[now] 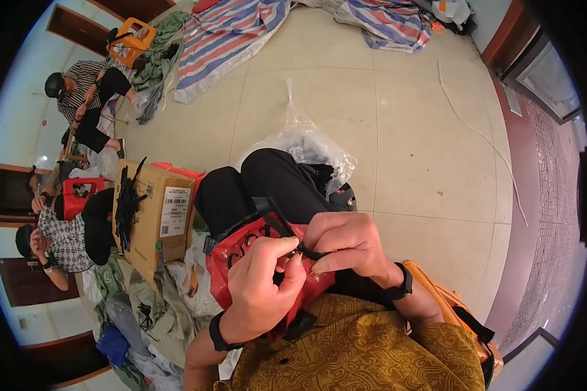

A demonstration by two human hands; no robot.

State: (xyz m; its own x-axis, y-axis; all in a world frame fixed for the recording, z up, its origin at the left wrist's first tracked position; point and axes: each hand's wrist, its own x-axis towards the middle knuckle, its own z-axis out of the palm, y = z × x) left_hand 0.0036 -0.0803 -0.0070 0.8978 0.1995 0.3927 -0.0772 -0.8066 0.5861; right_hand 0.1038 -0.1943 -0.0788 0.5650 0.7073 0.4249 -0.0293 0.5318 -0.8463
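Above my lap, my left hand (261, 283) and my right hand (349, 244) meet on a narrow black strap (278, 223). My left thumb and fingertips pinch it near a small dark piece whose kind I cannot make out. The fingers of my right hand are curled round the strap just beside that spot. One length of it sticks up past my fingertips, away from me. Beneath both hands a red plastic bag (220, 264) with dark print lies across my black trousers, partly covered by the hands.
To my left stands a cardboard box (151, 260) with a heap of black straps (129, 207) on top. A clear plastic bag (306, 140) lies beyond my knees. Two people sit at the left. Striped sheeting (231, 39) covers floor ahead; a pale cord (479, 127) lies at right.
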